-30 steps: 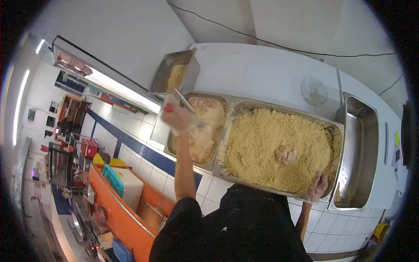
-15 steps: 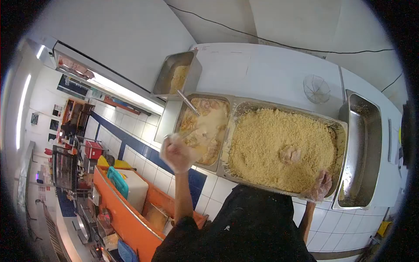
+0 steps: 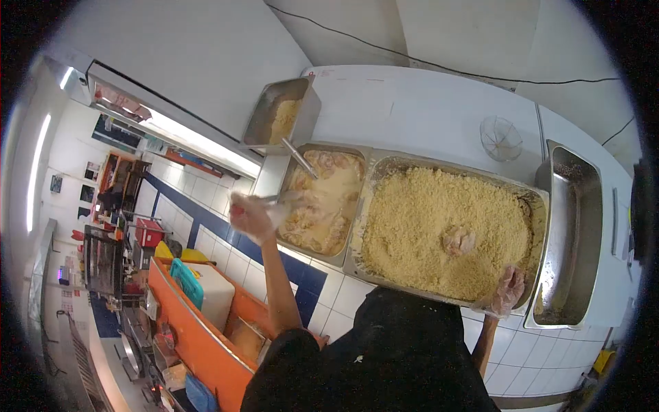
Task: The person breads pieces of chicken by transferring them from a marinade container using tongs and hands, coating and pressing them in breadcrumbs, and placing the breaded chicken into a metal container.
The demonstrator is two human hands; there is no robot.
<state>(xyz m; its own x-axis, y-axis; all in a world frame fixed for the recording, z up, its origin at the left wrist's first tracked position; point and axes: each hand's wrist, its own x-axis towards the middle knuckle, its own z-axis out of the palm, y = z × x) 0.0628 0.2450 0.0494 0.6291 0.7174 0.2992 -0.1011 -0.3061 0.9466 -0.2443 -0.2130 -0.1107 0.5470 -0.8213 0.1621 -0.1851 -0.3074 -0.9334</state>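
My left hand, in a clear plastic glove, is raised beside the left edge of the pan of battered meat; its fingers are blurred and it is unclear whether they hold anything. A metal handle leans out of that pan. My right hand, also gloved, rests with curled fingers at the near right corner of the large crumb pan. One piece of meat lies partly coated in the crumbs, up and left of my right hand.
A smaller steel container with crumbs stands at the back left. Behind the crumb pan lies a wire strainer. A deep steel pan is at the right. An orange bin with a white box stands at lower left.
My left hand has moved from over the pan of battered meat to the left, off its edge. My right hand has stayed at the crumb pan's corner.
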